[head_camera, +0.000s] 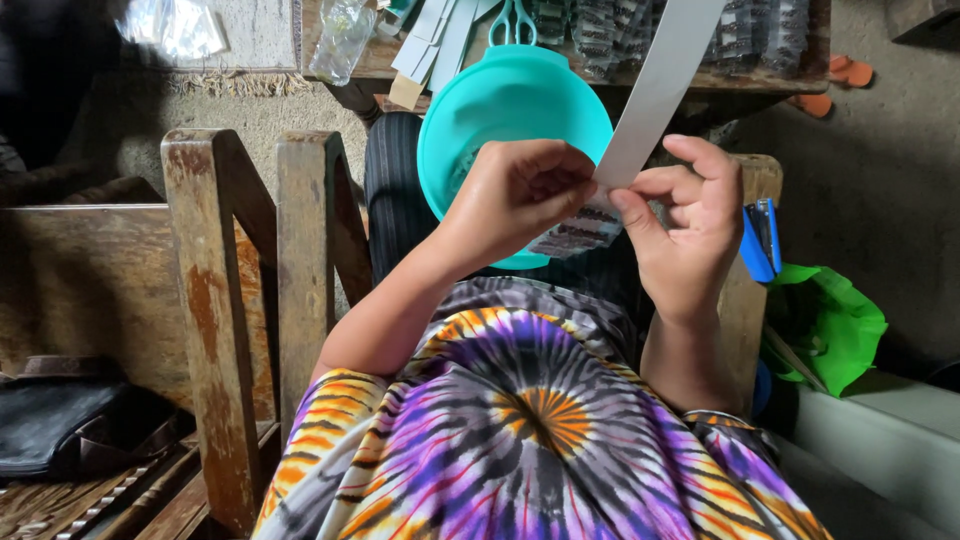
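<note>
A long grey card strip (655, 90) is held over the lap, its lower end pinched between the two hands, while the rest slants up and away toward the desk (740, 80). The left hand (515, 195) is curled almost closed, its fingers (560, 195) pressed against the strip's lower end. The right hand (690, 225) is closed on the same end from the other side, thumb and forefinger pinched together and the remaining fingers loosely bent. Just beneath the hands a small clear packet of dark items (580, 232) is seen, touching or very close to the strip; whether it is already fastened cannot be told.

A turquoise bowl (500, 110) rests on the lap behind the hands; its contents are mostly hidden. On the desk beyond, several spare grey strips (440, 40), a pair of turquoise-handled scissors (513, 22) and rows of filled clear packets (600, 30) are laid out. A blue stapler (760, 240) lies on the wooden chair arm just beside the right hand, untouched.

The work is judged to be partly done: the strip in hand shows bare along its whole visible length, so this one appears only just begun, with most of its length left to fill.
</note>
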